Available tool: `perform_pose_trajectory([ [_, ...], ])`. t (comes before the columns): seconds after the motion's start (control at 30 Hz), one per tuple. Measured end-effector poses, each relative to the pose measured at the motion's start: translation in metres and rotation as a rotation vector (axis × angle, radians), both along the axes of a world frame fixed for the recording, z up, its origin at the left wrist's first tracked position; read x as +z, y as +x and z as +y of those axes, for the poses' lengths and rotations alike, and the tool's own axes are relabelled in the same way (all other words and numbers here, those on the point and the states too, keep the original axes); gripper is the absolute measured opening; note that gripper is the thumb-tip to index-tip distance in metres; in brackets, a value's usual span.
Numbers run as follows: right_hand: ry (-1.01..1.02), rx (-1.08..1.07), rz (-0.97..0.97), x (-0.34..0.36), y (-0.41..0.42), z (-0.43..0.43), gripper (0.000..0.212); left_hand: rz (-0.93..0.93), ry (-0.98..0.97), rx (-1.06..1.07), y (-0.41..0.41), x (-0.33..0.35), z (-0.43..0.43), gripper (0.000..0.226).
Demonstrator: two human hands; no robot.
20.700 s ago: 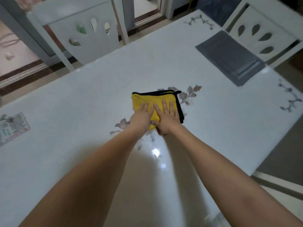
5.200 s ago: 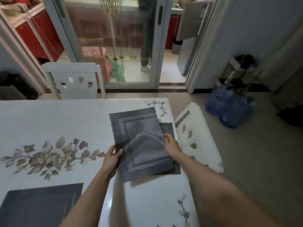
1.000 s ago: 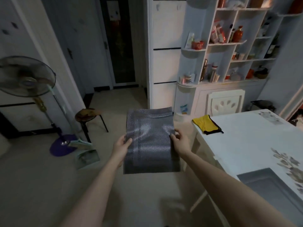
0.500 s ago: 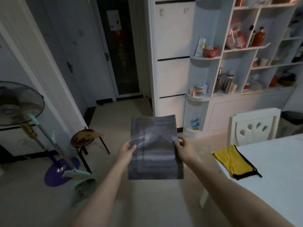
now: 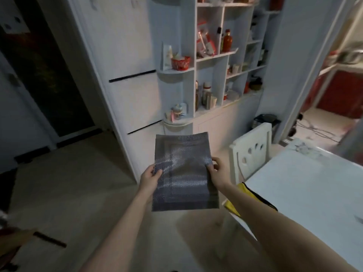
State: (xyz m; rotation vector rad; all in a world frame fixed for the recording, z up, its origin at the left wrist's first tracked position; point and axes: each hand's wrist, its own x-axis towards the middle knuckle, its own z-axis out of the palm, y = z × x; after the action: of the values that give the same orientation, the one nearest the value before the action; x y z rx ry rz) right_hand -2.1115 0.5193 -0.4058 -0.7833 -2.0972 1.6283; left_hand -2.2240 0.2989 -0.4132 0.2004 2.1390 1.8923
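Beside the bench (image 5: 306, 193), a grey placemat (image 5: 184, 173) was held flat above the floor, its side edges pinched by the left hand (image 5: 150, 180) and right hand (image 5: 215, 171). Sagging was seemingly prevented that way.

dim room with a pale tiled floor (image 5: 78, 193). a white shelf unit (image 5: 222, 61) holds bottles and packets beside tall white cabinet doors (image 5: 129, 75). a white chair (image 5: 253, 150) stands at the white tabletop (image 5: 314, 193); a dark door (image 5: 45, 75) is at left.
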Motion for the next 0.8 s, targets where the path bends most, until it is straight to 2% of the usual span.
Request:
perform_pose_trajectory([
  [0.07, 0.008, -0.084, -0.059, -0.006, -0.009, 0.028, 0.021, -0.025, 0.025, -0.064, -0.020, 0.007, 0.038, 0.022],
  [0.27, 0.015, -0.418, -0.055, -0.004, -0.025, 0.111, 0.026, -0.056, -0.012, -0.382, -0.088, 0.016, 0.159, 0.040],
  [0.37, 0.010, -0.536, -0.062, -0.006, -0.015, 0.142, 0.029, -0.058, -0.014, -0.489, -0.096, 0.027, 0.211, 0.038],
  [0.57, 0.063, -0.782, -0.058, -0.004, 0.037, 0.206, 0.024, -0.113, 0.044, -0.746, -0.071, 0.031, 0.323, 0.024],
  [0.8, 0.034, -0.948, -0.112, -0.018, 0.112, 0.280, 0.027, -0.125, -0.003, -0.944, -0.016, 0.010, 0.440, 0.031],
])
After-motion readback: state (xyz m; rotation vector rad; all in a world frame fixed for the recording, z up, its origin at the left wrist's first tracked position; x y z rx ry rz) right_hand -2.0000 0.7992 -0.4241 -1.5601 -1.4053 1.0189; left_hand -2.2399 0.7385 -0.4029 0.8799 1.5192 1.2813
